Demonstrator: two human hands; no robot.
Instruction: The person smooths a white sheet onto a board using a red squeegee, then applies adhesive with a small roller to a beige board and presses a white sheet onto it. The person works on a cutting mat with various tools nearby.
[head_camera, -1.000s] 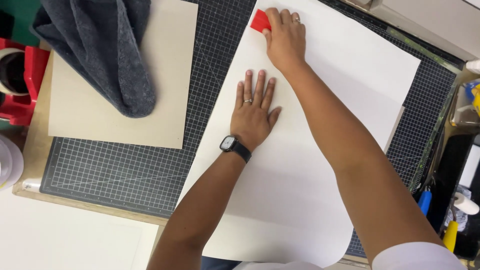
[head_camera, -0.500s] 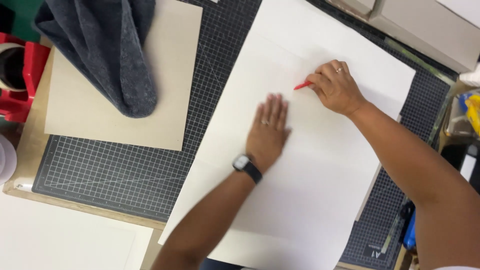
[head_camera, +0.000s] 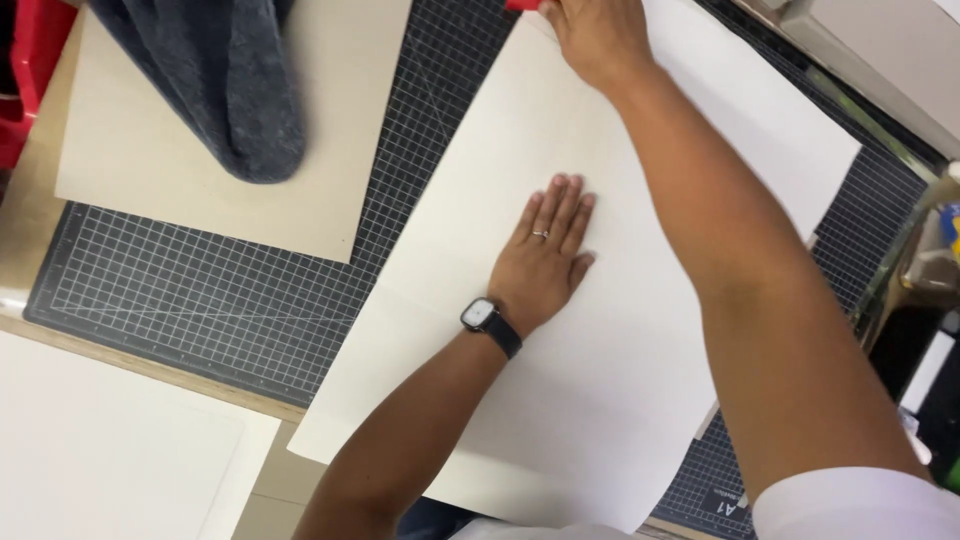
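A large white sheet (head_camera: 620, 400) lies tilted across the dark gridded cutting mat (head_camera: 200, 290). My left hand (head_camera: 545, 255) rests flat on the middle of the sheet, fingers together, with a ring and a wristwatch on that arm. My right hand (head_camera: 595, 35) reaches to the sheet's far corner at the top edge of the view. It presses a small flat red tool (head_camera: 522, 5) there, mostly cut off by the frame.
A beige board (head_camera: 330, 130) lies on the mat's left part with a dark grey cloth (head_camera: 225, 80) draped over it. Another white sheet (head_camera: 100, 450) sits at the lower left. Red objects (head_camera: 25, 70) stand at the far left, cluttered tools at the right edge.
My right hand has swept the red tool from mid-sheet back up to the far corner. My left hand stays flat on the sheet. The view has shifted a little.
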